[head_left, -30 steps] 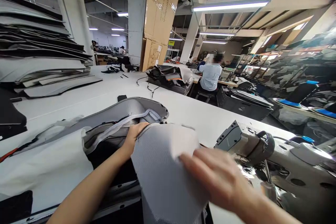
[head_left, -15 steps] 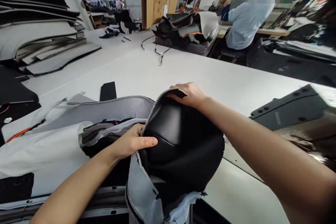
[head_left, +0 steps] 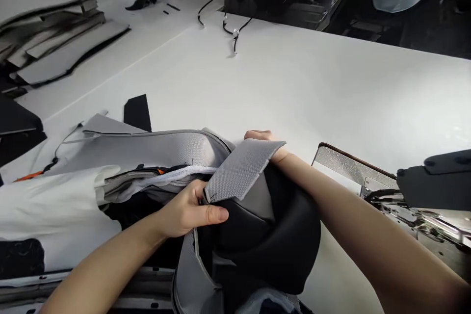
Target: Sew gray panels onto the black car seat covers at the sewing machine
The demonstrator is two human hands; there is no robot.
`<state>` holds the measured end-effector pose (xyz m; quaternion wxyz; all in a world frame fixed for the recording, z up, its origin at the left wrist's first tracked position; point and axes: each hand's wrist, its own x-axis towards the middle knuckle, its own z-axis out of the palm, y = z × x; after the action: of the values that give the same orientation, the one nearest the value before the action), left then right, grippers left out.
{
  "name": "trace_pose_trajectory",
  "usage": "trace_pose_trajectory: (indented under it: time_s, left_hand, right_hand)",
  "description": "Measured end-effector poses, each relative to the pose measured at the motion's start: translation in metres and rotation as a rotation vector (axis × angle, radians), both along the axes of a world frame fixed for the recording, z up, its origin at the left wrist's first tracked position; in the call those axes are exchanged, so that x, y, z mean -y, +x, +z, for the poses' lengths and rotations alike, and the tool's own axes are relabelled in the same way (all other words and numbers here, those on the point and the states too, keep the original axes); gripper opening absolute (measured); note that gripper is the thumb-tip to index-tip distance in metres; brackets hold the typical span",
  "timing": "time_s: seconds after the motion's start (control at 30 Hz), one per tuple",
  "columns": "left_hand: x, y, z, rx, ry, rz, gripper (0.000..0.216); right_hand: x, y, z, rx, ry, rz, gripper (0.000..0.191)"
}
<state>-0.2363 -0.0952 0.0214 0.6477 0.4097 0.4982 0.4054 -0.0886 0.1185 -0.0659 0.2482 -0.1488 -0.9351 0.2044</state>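
My left hand (head_left: 195,213) is closed on the seam edge of a sewn piece, its thumb pressed over a black leather-like panel (head_left: 294,240). A grey mesh strip (head_left: 245,164) of this piece lies folded over the panel, mesh side up. My right hand (head_left: 267,141) grips the far side of the strip, its fingers mostly hidden. More grey mesh fabric (head_left: 158,149), with a white zipper-like edge (head_left: 180,176), runs off to the left. A lower grey mesh band (head_left: 195,274) hangs below my left hand.
A sewing machine (head_left: 430,181) stands at the right, near my right forearm. White cloth (head_left: 55,206) lies at the left, with stacked panels (head_left: 59,49) behind it. A black scrap (head_left: 138,113) and thin black cables (head_left: 230,32) lie on the white table (head_left: 294,78).
My right hand has turned the strip over, so its grey mesh side shows where the black underside was. The black panel has creased and bunched. The view has tilted down.
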Motion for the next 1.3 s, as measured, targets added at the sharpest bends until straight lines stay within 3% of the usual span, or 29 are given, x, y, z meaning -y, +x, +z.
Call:
trace_pose_trajectory:
  time_s: [0.1, 0.2, 0.27, 0.4, 0.47, 0.53, 0.63, 0.77, 0.9, 1.07, 1.3]
  left_hand:
    - [0.001, -0.002, 0.001, -0.014, -0.007, -0.043, 0.034]
    - [0.001, -0.005, 0.003, -0.026, 0.004, -0.066, 0.039]
    - [0.001, -0.003, 0.002, -0.013, 0.023, -0.054, 0.041]
    - [0.005, 0.005, -0.001, -0.017, 0.135, 0.066, 0.046]
    - [0.008, 0.008, -0.002, -0.022, 0.193, 0.119, 0.048]
    - [0.010, 0.010, -0.001, 0.006, 0.224, 0.134, 0.049]
    - [0.012, 0.009, 0.000, 0.041, 0.221, 0.093, 0.052]
    - [0.010, 0.008, -0.003, 0.024, 0.170, 0.061, 0.060]
    - [0.007, 0.007, -0.009, 0.042, 0.128, 0.028, 0.060]
    - [0.005, 0.003, -0.012, 0.084, 0.078, -0.055, 0.050]
    - [0.004, 0.001, -0.015, 0.092, 0.049, -0.088, 0.042]
  right_hand:
    - [0.003, -0.003, -0.002, 0.001, -0.086, 0.046, 0.058]
    - [0.001, -0.004, 0.010, 0.064, -0.151, 0.075, 0.053]
    - [-0.003, -0.003, 0.033, 0.163, -0.181, 0.074, 0.043]
    - [0.001, -0.007, 0.107, 0.353, -0.247, 0.087, 0.045]
    - [0.016, -0.015, 0.136, 0.313, -0.127, 0.028, 0.044]
    - [0.033, -0.026, 0.146, 0.303, 0.074, -0.116, 0.039]
    - [0.051, -0.043, 0.128, 0.349, 0.247, -0.236, 0.033]
    - [0.051, -0.049, 0.087, 0.406, 0.222, -0.233, 0.032]
    - [0.046, -0.044, 0.062, 0.413, 0.161, -0.228, 0.032]
    - [0.046, -0.040, 0.048, 0.356, 0.063, -0.229, 0.034]
    - [0.049, -0.038, 0.043, 0.306, -0.031, -0.236, 0.033]
